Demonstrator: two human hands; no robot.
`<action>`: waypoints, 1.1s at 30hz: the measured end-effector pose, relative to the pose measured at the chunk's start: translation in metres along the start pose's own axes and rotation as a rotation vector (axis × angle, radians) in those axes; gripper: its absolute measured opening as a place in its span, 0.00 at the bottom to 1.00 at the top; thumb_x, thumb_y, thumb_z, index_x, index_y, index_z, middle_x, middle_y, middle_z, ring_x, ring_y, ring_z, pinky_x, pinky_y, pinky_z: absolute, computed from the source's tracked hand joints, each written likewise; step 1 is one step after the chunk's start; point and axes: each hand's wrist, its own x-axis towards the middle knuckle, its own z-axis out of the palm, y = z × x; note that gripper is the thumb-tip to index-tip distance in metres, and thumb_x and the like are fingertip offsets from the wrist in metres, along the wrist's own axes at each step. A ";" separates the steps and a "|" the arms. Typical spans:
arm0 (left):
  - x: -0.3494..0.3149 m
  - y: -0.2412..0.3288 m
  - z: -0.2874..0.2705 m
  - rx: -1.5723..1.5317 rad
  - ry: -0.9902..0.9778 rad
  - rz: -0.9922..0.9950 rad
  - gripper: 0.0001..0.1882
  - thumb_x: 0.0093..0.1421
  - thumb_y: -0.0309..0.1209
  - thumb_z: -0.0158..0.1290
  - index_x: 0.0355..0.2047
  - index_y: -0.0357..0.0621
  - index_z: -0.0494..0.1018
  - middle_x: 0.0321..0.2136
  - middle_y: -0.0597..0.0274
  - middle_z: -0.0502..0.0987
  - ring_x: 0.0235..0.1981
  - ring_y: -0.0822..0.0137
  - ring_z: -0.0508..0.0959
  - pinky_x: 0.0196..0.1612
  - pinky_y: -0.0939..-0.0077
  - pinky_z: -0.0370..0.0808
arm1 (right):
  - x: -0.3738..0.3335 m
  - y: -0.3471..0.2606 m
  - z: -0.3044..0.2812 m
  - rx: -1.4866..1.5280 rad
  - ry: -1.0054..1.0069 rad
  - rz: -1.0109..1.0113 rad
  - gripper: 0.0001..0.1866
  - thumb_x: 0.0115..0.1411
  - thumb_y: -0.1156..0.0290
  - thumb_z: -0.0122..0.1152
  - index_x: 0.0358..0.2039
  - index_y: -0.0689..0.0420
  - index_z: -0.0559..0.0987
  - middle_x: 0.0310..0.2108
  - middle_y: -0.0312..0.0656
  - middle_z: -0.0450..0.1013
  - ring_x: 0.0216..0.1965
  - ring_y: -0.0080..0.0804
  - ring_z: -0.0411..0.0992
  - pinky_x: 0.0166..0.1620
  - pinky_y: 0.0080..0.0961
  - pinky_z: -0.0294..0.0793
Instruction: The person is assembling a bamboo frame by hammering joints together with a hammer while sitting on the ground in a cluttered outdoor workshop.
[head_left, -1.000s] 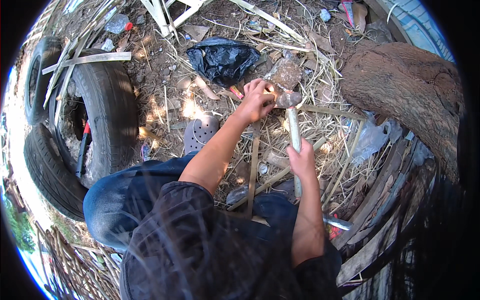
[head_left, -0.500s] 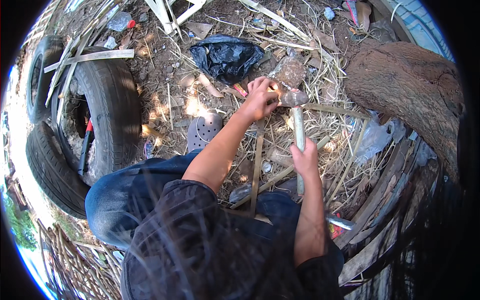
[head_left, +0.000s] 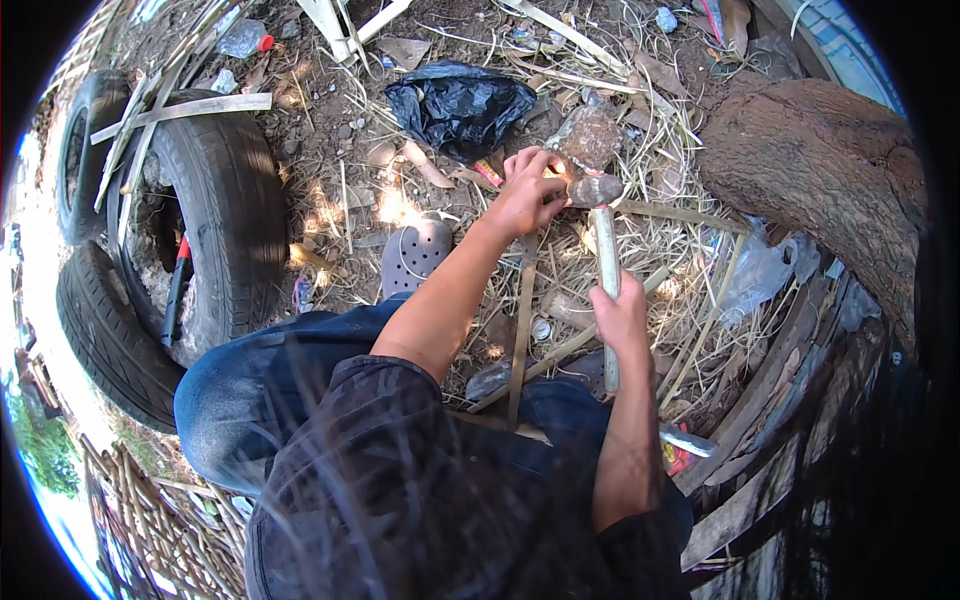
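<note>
My right hand is closed around the pale wooden handle of a hammer. Its dark, blunt head rests beside the fingertips of my left hand. The left fingers are bent and pinched together at the spot where thin bamboo strips meet; what lies between them is hidden. One bamboo strip runs from there toward my lap, and another strip stretches off to the right. A third strip slants across below the hammer. Just beyond the hammer head sits a rough brown stone block.
A crumpled black plastic bag lies beyond my left hand. Old tyres stand at left, with a red-and-black handled tool inside one. A thick tree trunk blocks the right. Shavings and clear plastic litter the ground; my grey clog shows.
The whole view has shifted slightly. My right hand and the hammer handle have moved a little toward me and right; the hammer head stays next to my left fingertips.
</note>
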 end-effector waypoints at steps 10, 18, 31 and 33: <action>0.002 0.002 -0.004 0.027 0.000 0.032 0.13 0.43 0.33 0.68 0.31 0.48 0.81 0.49 0.58 0.71 0.58 0.51 0.63 0.57 0.53 0.56 | 0.006 -0.011 0.001 -0.041 -0.005 0.061 0.08 0.51 0.74 0.54 0.29 0.66 0.73 0.18 0.48 0.68 0.19 0.36 0.67 0.28 0.34 0.69; 0.001 0.000 -0.003 0.048 -0.007 0.006 0.13 0.43 0.33 0.67 0.31 0.47 0.82 0.49 0.57 0.71 0.58 0.51 0.63 0.58 0.54 0.55 | 0.003 -0.007 0.002 -0.064 0.004 -0.020 0.08 0.50 0.74 0.54 0.29 0.67 0.73 0.20 0.48 0.69 0.22 0.35 0.69 0.30 0.35 0.70; 0.002 0.003 -0.003 0.018 0.021 0.023 0.12 0.41 0.33 0.68 0.28 0.47 0.80 0.49 0.59 0.71 0.57 0.51 0.63 0.57 0.54 0.56 | -0.001 -0.025 -0.004 -0.034 -0.007 0.089 0.07 0.51 0.74 0.55 0.27 0.65 0.72 0.18 0.42 0.67 0.20 0.28 0.67 0.26 0.32 0.68; 0.005 0.000 -0.006 0.048 0.018 0.023 0.13 0.42 0.35 0.68 0.27 0.47 0.80 0.49 0.59 0.71 0.57 0.51 0.63 0.57 0.54 0.56 | -0.001 -0.027 -0.003 -0.045 0.000 0.074 0.05 0.51 0.75 0.54 0.26 0.65 0.71 0.17 0.41 0.66 0.19 0.27 0.64 0.26 0.30 0.66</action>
